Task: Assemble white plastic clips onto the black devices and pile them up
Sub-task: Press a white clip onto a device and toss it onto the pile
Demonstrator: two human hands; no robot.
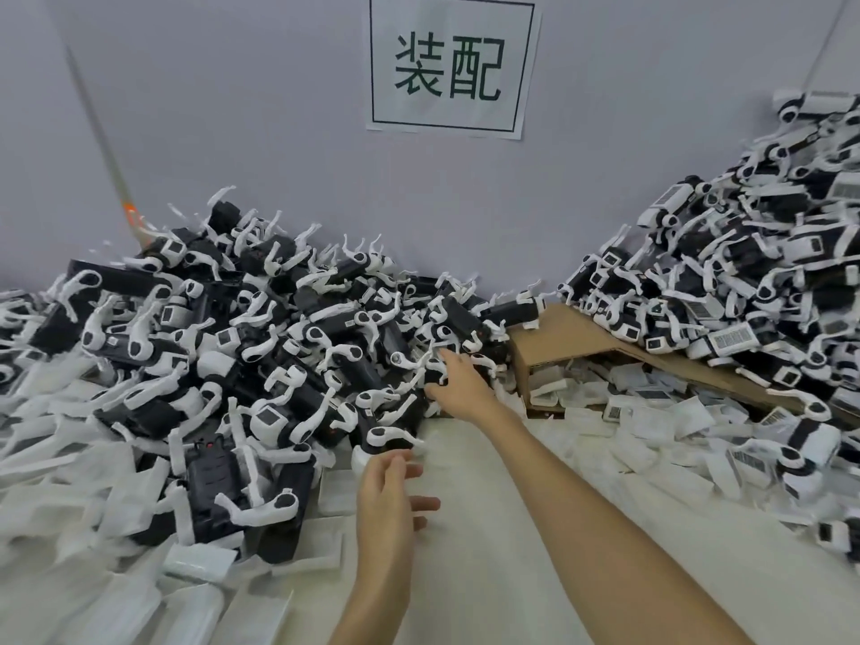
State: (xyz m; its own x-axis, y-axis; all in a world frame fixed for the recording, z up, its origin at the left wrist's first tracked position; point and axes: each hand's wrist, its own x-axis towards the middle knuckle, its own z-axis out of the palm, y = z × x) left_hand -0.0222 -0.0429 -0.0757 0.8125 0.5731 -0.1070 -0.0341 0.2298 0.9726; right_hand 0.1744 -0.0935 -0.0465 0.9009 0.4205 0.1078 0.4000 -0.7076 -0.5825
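At the near edge of the left pile [279, 342] of clipped black devices, the right hand [458, 384] reaches in. Its thumb and fingers [449, 360] lie either side of one black device [435, 377]; cannot tell whether they close on it. The left hand [386, 495] hovers over the table [512, 551], fingers [426, 503] loosely spread, holding nothing, just beside a second device [395, 442] fitted with a white clip [378, 435]. The right pile [744, 272] rises against the wall [232, 109] and overlaps a cardboard sheet [572, 337]. White packets [70, 505] litter the table's left side. A paper sign [453, 62] hangs on the wall.
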